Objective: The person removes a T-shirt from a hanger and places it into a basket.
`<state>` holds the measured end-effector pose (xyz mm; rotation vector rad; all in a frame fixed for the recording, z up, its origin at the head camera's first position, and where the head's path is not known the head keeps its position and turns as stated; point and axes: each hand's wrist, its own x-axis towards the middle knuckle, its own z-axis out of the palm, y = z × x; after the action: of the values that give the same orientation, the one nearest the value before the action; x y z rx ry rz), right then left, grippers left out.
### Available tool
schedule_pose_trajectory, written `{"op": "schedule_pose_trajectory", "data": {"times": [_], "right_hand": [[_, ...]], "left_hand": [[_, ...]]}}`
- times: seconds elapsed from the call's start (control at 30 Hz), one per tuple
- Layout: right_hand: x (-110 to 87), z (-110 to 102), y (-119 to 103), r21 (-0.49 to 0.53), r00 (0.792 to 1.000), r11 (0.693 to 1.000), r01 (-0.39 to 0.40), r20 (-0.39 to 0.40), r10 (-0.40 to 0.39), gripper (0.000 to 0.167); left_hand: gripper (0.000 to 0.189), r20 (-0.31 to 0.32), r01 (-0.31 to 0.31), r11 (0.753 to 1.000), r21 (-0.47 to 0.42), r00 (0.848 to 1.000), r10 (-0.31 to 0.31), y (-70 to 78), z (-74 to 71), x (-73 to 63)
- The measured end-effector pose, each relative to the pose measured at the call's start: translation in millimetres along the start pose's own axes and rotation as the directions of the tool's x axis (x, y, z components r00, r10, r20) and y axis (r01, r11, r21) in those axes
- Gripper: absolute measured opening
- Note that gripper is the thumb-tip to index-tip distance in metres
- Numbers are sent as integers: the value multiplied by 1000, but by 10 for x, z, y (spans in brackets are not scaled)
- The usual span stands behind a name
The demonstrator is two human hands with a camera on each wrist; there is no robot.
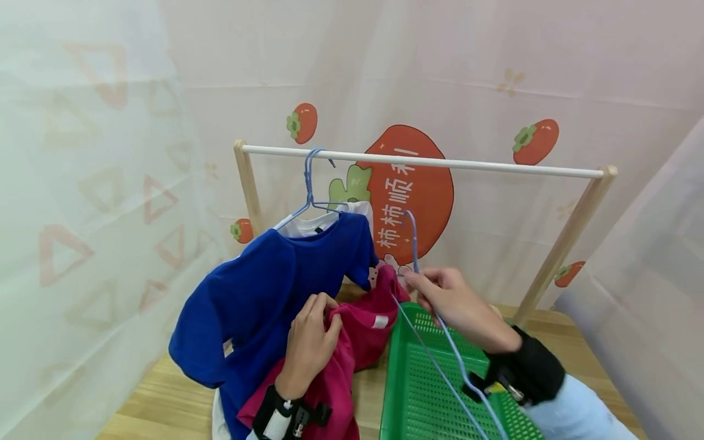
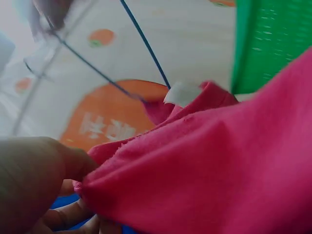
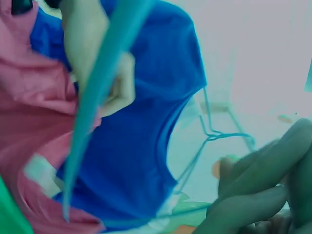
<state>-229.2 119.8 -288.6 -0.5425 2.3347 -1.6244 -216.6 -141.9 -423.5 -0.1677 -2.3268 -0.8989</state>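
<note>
My left hand [image 1: 312,337] pinches the neckline edge of a dark pink shirt [image 1: 352,342], which drapes down toward the table. A white label shows inside its collar. In my right hand [image 1: 453,299] is a blue wire hanger [image 1: 453,354], gripped near the base of its hook. One end of that hanger runs into the pink shirt's neck opening, while the other slants down toward the front right. Just left of the pink shirt hangs a blue shirt [image 1: 269,263]. The left wrist view shows the pink fabric [image 2: 204,161] stretched out from my thumb and fingers.
A rack with a white rail [image 1: 467,164] and wooden posts spans the back. Blue hangers [image 1: 309,177] hook over its left part, bearing the blue shirt and a white shirt [image 1: 360,211]. A green plastic basket [image 1: 393,391] sits on the wooden table [image 1: 148,403] under my right arm.
</note>
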Motion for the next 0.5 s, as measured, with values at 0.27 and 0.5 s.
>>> {"op": "schedule_pose_trajectory", "data": {"times": [0.27,0.5], "right_hand": [[-736,-651,-90,-153,992,988,-26,118,44,38],[-1011,-1208,-270,-281,991,958,54,-103,-86,36]], "left_hand": [[6,25,59,996,62,998,-61,-211,188,-16],[5,120,110,989,100,985,-122,-314,217,-22]]}}
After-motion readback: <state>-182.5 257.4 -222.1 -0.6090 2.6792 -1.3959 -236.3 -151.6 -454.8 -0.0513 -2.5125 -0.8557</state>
